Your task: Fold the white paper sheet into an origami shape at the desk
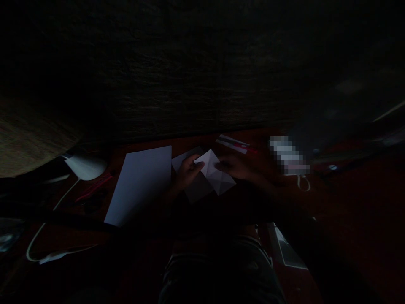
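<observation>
Dark trousers (218,270) filled the foreground below the reddish tabletop (348,211), where the left hand (189,172) pinched a creased white paper fold (212,172) and the right hand (236,166) lay apart against it, so a slack grip could let corners slip and misalign creases.

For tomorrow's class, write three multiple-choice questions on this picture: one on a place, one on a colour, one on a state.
1. Where does the plain white sheet lie relative to the folded paper?
A. To its left
B. To its right
C. On top of it

2. What colour is the tabletop?
A. Dark reddish brown
B. Bright green
C. Pale blue

3. What state is the folded paper in?
A. Rolled into a tube
B. Folded flat with creases
C. Crumpled into a ball

Answers:
1. A, the sheet lies further left in the view.
2. A, its bare surface shows this colour.
3. B, creases show between the left hand and right hand.
</observation>
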Demonstrator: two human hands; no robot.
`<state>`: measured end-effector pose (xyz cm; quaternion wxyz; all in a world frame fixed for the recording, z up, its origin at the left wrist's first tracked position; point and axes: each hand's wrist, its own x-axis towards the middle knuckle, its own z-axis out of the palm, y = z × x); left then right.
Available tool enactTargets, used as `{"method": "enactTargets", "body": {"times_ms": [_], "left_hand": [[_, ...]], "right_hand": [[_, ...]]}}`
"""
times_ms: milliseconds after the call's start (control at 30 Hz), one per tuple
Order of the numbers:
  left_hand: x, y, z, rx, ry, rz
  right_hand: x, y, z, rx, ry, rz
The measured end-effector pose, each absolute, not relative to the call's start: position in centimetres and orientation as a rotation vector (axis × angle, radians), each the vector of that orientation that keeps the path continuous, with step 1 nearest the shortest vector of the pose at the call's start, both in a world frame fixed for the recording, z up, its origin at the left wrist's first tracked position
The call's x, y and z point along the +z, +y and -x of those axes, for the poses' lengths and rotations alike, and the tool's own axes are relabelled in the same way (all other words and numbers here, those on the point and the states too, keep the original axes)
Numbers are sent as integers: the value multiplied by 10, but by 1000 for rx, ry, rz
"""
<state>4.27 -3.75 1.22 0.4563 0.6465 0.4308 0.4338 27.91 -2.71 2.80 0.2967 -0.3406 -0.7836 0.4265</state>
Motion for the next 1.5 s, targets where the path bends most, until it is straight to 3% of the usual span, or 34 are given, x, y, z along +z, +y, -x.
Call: {"method": "enactTargets", "body": {"times_ms": [600, 900, 1233, 1500], "left_hand": [[17, -35, -40, 1174, 1056, -1717], [10, -32, -45, 1113, 879, -1419], [19, -39, -46, 1077, 1053, -1389], [22, -40, -47, 1108, 1094, -1337]], "right_hand": [[31, -28, -281, 1143, -1895, 828], [29, -28, -278, 1051, -1896, 892], [34, -31, -280, 969, -1951, 847], [34, -29, -279, 990, -1974, 1052]]}}
